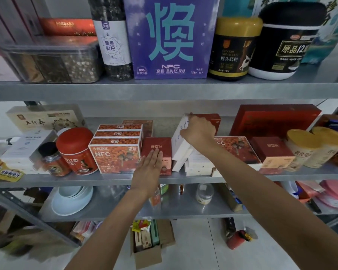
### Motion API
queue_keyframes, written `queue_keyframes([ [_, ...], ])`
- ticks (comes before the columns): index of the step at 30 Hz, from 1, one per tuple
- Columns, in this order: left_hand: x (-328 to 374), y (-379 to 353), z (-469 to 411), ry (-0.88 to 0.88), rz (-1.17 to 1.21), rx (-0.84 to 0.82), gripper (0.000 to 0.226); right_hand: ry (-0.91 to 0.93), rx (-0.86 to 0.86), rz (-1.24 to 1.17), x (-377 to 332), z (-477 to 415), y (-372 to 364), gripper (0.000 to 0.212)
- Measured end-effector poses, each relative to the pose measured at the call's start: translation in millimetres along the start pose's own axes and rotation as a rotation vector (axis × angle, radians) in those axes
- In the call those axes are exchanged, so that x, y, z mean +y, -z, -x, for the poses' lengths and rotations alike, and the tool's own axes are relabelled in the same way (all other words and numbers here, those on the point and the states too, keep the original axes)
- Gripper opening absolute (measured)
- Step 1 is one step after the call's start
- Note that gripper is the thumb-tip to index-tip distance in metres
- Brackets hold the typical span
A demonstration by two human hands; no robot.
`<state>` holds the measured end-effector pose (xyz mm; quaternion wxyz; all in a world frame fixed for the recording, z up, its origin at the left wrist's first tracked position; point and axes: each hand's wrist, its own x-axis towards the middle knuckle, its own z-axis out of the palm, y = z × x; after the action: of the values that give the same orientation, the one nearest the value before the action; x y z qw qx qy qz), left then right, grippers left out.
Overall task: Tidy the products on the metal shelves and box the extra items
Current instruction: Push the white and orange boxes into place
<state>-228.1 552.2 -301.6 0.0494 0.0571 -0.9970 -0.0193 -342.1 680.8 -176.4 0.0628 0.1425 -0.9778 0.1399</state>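
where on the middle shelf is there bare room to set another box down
Bare metal shows at the back of the middle metal shelf, between the stacked orange NFC boxes and the tilted white carton. The front row, red round tin to yellow-lidded tubs, is crowded.

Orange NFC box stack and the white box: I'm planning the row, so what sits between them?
Head view: a dark red box, left hand flat on it; right hand grips the white box.

tilted white box on middle shelf, small red box upright beside it
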Motion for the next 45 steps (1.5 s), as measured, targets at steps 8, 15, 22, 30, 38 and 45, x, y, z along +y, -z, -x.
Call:
queue_keyframes([
  [8, -1, -4, -1, 0.015, 0.014, -0.002, 0.084, 0.068, 0.020, 0.196, -9, -6, -21, 0.046],
  [15, 2, -6, -4, 0.018, 0.043, 0.021, 0.074, -0.042, -0.227, -0.074, -12, -3, -54, 0.077],
  [22, 0, -4, -4, 0.000, 0.052, 0.008, 0.075, 0.095, -0.252, 0.128, -3, 13, -96, 0.090],
  [30, 2, -8, 1, 0.026, 0.048, 0.027, 0.080, 0.121, 0.102, -0.360, 49, 16, -86, 0.071],
  [38, 8, -14, 4, 0.059, 0.045, 0.028, 0.091, 0.239, -0.038, 0.182, 151, 62, -111, 0.095],
  [45, 8, -11, 1, 0.048, 0.116, -0.020, 0.089, 0.296, 0.079, 0.196, 147, 61, -98, 0.067],
])
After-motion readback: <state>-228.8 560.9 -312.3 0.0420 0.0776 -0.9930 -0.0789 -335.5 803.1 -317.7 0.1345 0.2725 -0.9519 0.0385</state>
